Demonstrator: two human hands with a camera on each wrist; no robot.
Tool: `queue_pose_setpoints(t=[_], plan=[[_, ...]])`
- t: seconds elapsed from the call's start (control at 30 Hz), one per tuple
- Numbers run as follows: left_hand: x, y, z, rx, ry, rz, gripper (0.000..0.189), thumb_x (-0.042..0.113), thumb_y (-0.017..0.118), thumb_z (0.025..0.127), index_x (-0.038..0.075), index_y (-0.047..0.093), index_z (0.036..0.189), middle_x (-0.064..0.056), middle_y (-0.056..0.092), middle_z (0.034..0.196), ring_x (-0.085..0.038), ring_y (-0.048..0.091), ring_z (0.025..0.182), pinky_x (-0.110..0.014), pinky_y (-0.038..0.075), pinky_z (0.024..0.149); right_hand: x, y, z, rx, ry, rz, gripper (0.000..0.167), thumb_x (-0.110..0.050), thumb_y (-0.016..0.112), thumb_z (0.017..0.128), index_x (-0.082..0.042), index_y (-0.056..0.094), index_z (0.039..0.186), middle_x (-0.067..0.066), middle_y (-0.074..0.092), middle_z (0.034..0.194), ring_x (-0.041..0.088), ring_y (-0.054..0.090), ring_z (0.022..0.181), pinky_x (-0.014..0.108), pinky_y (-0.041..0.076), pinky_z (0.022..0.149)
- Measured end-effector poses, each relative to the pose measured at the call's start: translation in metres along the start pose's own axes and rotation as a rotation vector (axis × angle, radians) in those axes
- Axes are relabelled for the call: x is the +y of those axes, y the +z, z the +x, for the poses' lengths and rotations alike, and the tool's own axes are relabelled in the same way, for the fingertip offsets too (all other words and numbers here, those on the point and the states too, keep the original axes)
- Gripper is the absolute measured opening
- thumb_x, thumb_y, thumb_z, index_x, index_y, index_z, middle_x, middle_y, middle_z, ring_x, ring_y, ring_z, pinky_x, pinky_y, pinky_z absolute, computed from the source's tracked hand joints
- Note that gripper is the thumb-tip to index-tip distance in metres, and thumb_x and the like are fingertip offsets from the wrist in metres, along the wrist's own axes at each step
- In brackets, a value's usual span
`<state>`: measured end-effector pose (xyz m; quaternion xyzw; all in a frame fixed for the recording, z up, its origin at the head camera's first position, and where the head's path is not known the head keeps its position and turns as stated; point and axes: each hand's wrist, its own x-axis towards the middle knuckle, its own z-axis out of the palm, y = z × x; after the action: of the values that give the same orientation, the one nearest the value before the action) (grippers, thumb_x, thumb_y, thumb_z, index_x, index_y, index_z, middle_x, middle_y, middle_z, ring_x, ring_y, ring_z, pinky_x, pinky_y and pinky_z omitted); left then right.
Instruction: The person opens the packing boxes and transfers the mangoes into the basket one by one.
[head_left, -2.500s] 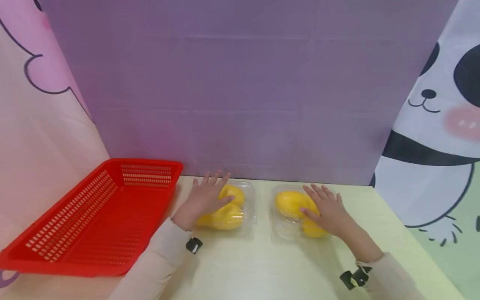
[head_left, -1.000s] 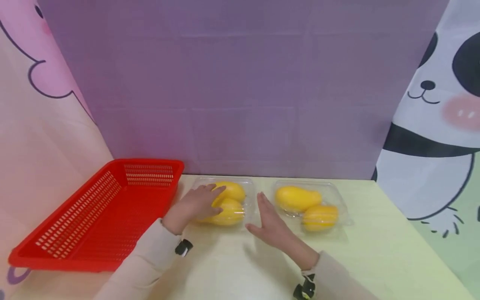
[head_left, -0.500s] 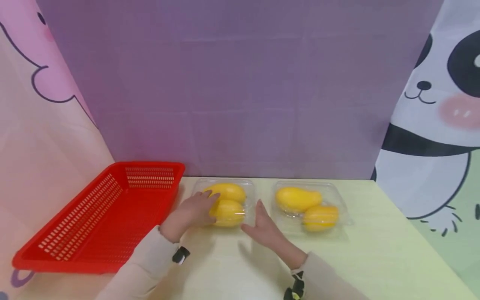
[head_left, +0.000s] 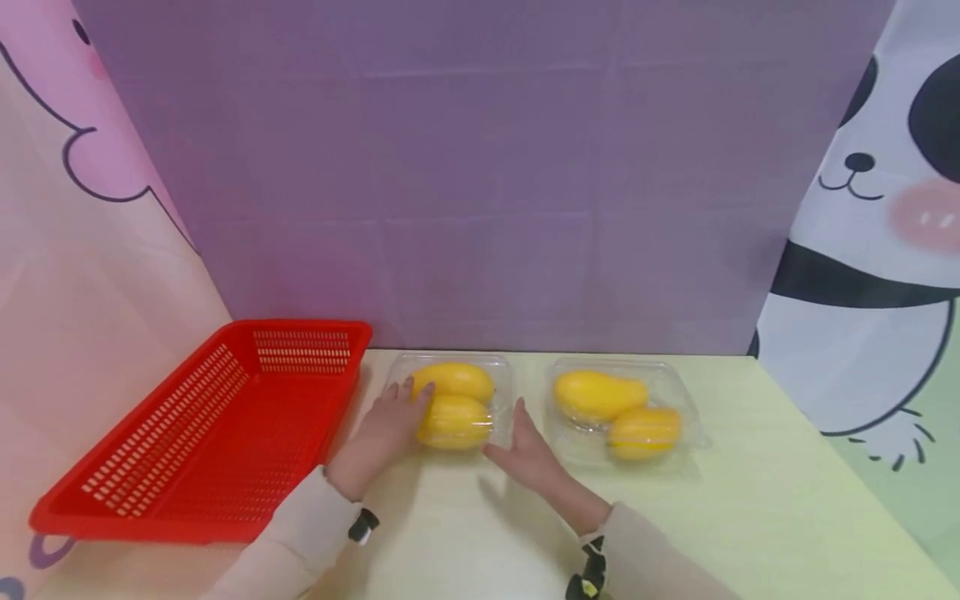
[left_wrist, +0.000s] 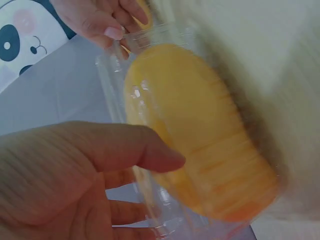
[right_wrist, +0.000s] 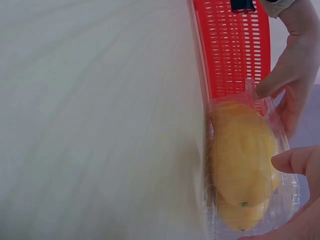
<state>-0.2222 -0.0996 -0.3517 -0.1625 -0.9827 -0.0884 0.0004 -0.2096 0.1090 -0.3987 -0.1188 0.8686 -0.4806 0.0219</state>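
Note:
In the head view, a clear plastic clamshell box (head_left: 504,400) holds two yellow mango-like fruits (head_left: 453,421). My left hand (head_left: 382,433) lies at its left side, fingers reaching over the edge. In the left wrist view, the thumb (left_wrist: 150,150) lies over the box's near face, with other fingers behind its side. At the box's right side is my right hand (head_left: 534,454), thumb and fingers spread and nearly straight. The right wrist view shows the right thumb (right_wrist: 290,161) against or very near the lid; contact is unclear. The box sits on the table.
A second clear box (head_left: 558,450) with two similar yellow fruits (head_left: 596,396) stands to the right. On the left stands a red perforated plastic basket (head_left: 225,450). The pale table (head_left: 465,533) ends at a purple backdrop (head_left: 480,208).
My right hand has left the right-hand box and moved left, to the left box's right side. My left hand has drawn back from over the fruits to that box's left edge.

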Motion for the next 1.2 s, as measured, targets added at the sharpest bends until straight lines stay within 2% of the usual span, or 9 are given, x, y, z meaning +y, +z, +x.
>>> queue_pose_setpoints(t=[0.1, 0.2, 0.27, 0.5, 0.63, 0.87, 1.2], plan=[[0.0, 0.001, 0.0, -0.011, -0.045, -0.034, 0.069, 0.004, 0.066, 0.085, 0.005, 0.033, 0.145, -0.028, 0.023, 0.149, -0.049, 0.021, 0.135, -0.06, 0.025, 0.107, 0.0, 0.001, 0.001, 0.007, 0.006, 0.014, 0.093, -0.021, 0.064, 0.084, 0.015, 0.001, 0.143, 0.032, 0.003, 0.15, 0.045, 0.01, 0.139, 0.052, 0.01, 0.113], [0.0, 0.0, -0.002, -0.015, -0.063, -0.066, 0.068, 0.003, 0.064, 0.086, 0.007, 0.033, 0.146, -0.026, 0.018, 0.152, -0.048, 0.014, 0.138, -0.061, 0.022, 0.108, 0.0, 0.002, 0.002, 0.011, 0.005, 0.009, 0.093, -0.024, 0.064, 0.086, 0.015, 0.002, 0.143, 0.032, 0.004, 0.15, 0.045, 0.011, 0.139, 0.052, 0.011, 0.113], [-0.001, 0.001, -0.002, 0.002, -0.055, -0.064, 0.067, 0.002, 0.063, 0.086, 0.008, 0.034, 0.146, -0.025, 0.02, 0.152, -0.048, 0.016, 0.137, -0.061, 0.022, 0.108, 0.001, 0.002, 0.003, 0.016, -0.006, 0.006, 0.092, -0.025, 0.064, 0.087, 0.016, 0.003, 0.143, 0.032, 0.005, 0.15, 0.045, 0.011, 0.139, 0.052, 0.011, 0.113], [-0.005, 0.008, 0.002, 0.108, 0.047, 0.139, 0.05, -0.003, 0.055, 0.09, 0.004, 0.044, 0.139, -0.028, 0.042, 0.138, -0.052, 0.038, 0.123, -0.06, 0.039, 0.097, 0.001, 0.003, 0.004, 0.027, 0.007, 0.02, 0.09, -0.023, 0.061, 0.09, 0.015, 0.0, 0.143, 0.032, 0.008, 0.149, 0.045, 0.015, 0.138, 0.052, 0.013, 0.113], [-0.005, 0.011, 0.001, 0.127, 0.074, 0.182, 0.049, -0.004, 0.056, 0.089, 0.003, 0.046, 0.137, -0.027, 0.046, 0.135, -0.052, 0.041, 0.119, -0.06, 0.042, 0.094, 0.003, 0.006, 0.004, 0.037, 0.02, 0.022, 0.091, -0.024, 0.062, 0.09, 0.014, 0.0, 0.143, 0.032, 0.013, 0.148, 0.047, 0.021, 0.135, 0.052, 0.016, 0.112], [-0.005, 0.016, -0.003, 0.152, 0.098, 0.262, 0.057, -0.003, 0.064, 0.084, 0.004, 0.045, 0.138, -0.024, 0.047, 0.136, -0.05, 0.044, 0.117, -0.056, 0.044, 0.094, 0.005, 0.008, 0.002, 0.059, 0.009, 0.026, 0.09, -0.025, 0.062, 0.09, 0.015, 0.002, 0.143, 0.033, 0.018, 0.147, 0.05, 0.033, 0.128, 0.054, 0.024, 0.109], [-0.003, 0.027, -0.003, 0.278, 0.089, 0.337, 0.05, -0.006, 0.06, 0.085, 0.008, 0.051, 0.133, -0.021, 0.053, 0.129, -0.046, 0.048, 0.113, -0.054, 0.049, 0.085, 0.008, 0.012, -0.001, 0.098, -0.036, 0.041, 0.087, -0.023, 0.062, 0.09, 0.018, 0.004, 0.142, 0.036, 0.02, 0.145, 0.052, 0.04, 0.121, 0.055, 0.031, 0.105]])
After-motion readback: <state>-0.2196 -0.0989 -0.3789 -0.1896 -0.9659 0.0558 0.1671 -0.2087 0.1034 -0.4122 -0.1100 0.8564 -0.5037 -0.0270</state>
